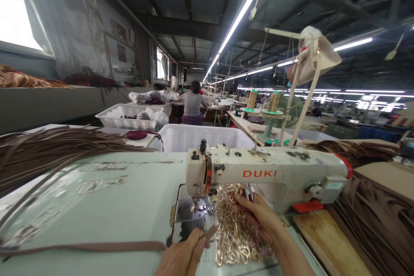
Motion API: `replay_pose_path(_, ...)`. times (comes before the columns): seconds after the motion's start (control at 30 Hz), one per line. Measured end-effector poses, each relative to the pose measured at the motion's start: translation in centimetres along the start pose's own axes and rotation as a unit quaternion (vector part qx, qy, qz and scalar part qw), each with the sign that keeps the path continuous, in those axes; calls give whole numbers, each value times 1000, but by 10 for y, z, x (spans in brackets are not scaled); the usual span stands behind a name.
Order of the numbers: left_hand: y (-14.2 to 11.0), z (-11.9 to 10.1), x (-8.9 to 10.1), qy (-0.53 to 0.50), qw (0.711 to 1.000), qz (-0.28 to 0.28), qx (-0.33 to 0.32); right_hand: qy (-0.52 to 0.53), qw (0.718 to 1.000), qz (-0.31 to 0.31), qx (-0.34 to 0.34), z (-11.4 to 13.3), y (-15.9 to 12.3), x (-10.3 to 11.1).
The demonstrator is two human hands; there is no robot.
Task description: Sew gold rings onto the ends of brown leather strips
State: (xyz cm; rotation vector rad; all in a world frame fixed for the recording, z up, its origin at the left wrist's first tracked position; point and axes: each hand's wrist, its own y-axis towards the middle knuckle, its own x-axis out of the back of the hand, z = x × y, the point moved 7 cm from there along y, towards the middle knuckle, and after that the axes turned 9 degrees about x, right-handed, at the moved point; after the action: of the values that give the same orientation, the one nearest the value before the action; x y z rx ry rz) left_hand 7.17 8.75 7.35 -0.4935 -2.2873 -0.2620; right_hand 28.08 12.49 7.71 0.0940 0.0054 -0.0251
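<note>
Left fingers (196, 245) pinch a strap (211, 232), right fingers (247, 202) a gold clasp (238, 191), over a scuffed tabletop (129, 207) under strip lights (239, 17).

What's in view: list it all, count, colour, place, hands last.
Sewing machine: one, off-white, centre right
Metal clasps: many, gold, heaped under its arm
Strap: one, brown, near left
Worktable: one, pale green, foreground
Strips: many, brown, far left and right
Wooden board: one, yellowish, right of machine
Tape roll: one, maroon, beyond worktable
Tubs: at least two, white, beyond worktable
Thread cones: two, tan, behind machine
Fan: one, green, behind cones
Bag: one, cream, upper right
Co-worker: one nearby, grey top, ahead
Lights: several, white, ceiling
Windows: at least two, bright, left
Left hand: one, bare, holding the strap's end
Right hand: one, bare, at the clasps
</note>
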Motion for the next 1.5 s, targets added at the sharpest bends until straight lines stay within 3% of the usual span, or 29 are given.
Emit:
replay_pose_path(0.13, -8, -4, 7, 6, 999, -24, 29, 11, 1000, 8, 21, 8, -16, -31)
replay_pose_path(0.3, -9, 1, 3, 8, 998, -3, 57, -106, 991, -16, 75, 16, -40, -58)
replay_pose_path(0.4, -9, 5, 2, 29, 998, -11, 55, -189, 976, -39, 98, 19, -52, -63)
replay_pose_path(0.63, -14, 5, 0, 111, 993, -19, 34, -280, 914, -63, 288, 34, -70, -74)
replay_pose_path(0.8, -15, 0, 0, 137, 990, -31, 31, -310, 870, -77, 375, 33, -80, -80)
replay_pose_path(1.17, -20, -7, -5, 168, 981, -68, -63, -356, 818, -102, 440, 26, -94, -92)
replay_pose_path(1.27, -19, -4, -8, 161, 984, -41, -64, -336, 829, -89, 439, 23, -96, -97)
replay_pose_path(1.33, -18, 0, -4, 121, 992, -17, -37, -304, 861, -66, 402, 22, -92, -96)
replay_pose_path(1.5, -23, -3, 20, -1, 995, 100, -13, -185, 964, 58, 182, 15, -67, -89)
